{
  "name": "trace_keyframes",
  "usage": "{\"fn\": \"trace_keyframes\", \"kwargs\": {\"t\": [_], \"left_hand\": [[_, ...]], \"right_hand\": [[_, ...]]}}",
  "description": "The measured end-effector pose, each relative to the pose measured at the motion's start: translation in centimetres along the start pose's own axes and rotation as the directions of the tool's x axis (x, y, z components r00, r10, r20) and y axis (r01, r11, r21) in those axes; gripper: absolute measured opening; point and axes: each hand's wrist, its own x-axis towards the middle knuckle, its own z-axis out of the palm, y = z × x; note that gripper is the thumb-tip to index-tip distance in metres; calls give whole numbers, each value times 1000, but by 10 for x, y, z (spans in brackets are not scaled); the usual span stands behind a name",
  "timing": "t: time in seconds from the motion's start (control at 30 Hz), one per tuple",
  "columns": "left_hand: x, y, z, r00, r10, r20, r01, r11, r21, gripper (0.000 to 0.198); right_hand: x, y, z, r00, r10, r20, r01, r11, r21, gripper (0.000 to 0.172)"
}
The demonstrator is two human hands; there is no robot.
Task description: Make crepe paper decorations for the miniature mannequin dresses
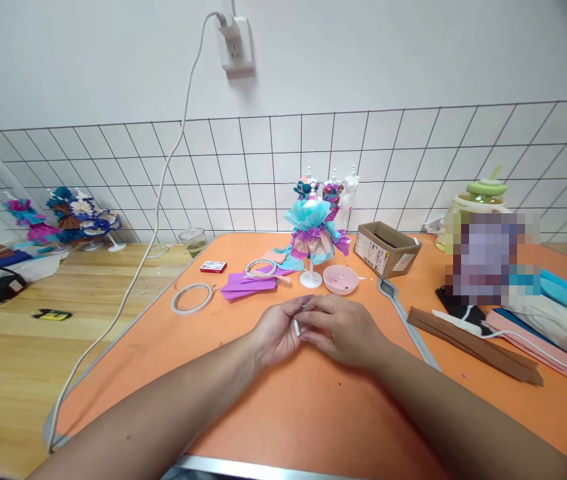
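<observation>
My left hand and my right hand meet fingertip to fingertip on the orange table. Both are closed in a pinch on a small white strip, probably a bit of tape. Just beyond my hands stands a small white mannequin stand dressed in turquoise, purple and beige paper. A pink bowl sits to its right, folded purple paper sheets and a tape roll to its left. A larger tape ring lies further left.
An open cardboard box stands at the back right, brown paper strips and pink, white and blue sheets on the right. A white cable runs from the wall socket across the wooden table. More dressed stands stand far left.
</observation>
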Motion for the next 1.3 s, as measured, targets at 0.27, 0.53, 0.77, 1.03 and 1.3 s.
{"fn": "trace_keyframes", "kwargs": {"t": [0.27, 0.53, 0.77, 1.03, 1.3], "left_hand": [[-5, 0, 1, 993, 115, -23, -98, 925, 368, 35], [-19, 47, -33, 915, 190, 356, -299, -276, 914, 31], [-12, 44, -45, 922, 64, 382, -328, -392, 859, 41], [-12, 42, -36, 888, 71, 454, -368, -482, 795, 29], [-13, 38, -34, 871, -3, 491, -429, -489, 759, 25]], "right_hand": [[1, -1, 7, 987, -152, 48, 153, 988, -17, 27], [10, 66, -59, 662, 366, -654, -515, 856, -41, 32], [16, 169, -84, 603, 704, -376, -794, 486, -365, 42], [18, 184, -79, 629, 733, -259, -755, 498, -427, 34], [15, 181, -75, 712, 643, -281, -695, 590, -412, 40]]}}
